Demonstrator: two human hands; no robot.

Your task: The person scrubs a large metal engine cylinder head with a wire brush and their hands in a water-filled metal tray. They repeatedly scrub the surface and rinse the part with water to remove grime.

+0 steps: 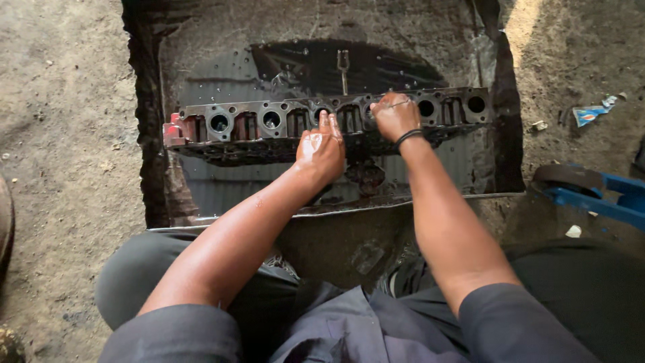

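Hands on the casting told most of it. We saw a long cylinder head (269, 124), dark and oily with a red-painted left end, lying in a shallow metal tray (201, 195) on the dirt floor (60, 134), its long axis running left to right across the view, square to our forearms. Its row of round and rectangular ports faced up toward us.

Our left hand (321, 151) lay flat on the near face of the head, about mid-length, fingers straight and pointing away; that grip was open, pressing rather than holding. Our right hand (395, 115) sat just beside it to the right, on the top edge, fingers curled shut. What it pinched we could not make out; a thin pale line showed across the knuckles. A dark band circled that wrist.

Both hands touched the head, the right one reaching slightly farther away from us. Beyond the head, a small forked tool (343, 67) lay in the wet tray, apart from both hands, nearer the right. A blue frame (605, 195) stood on the floor at the right.
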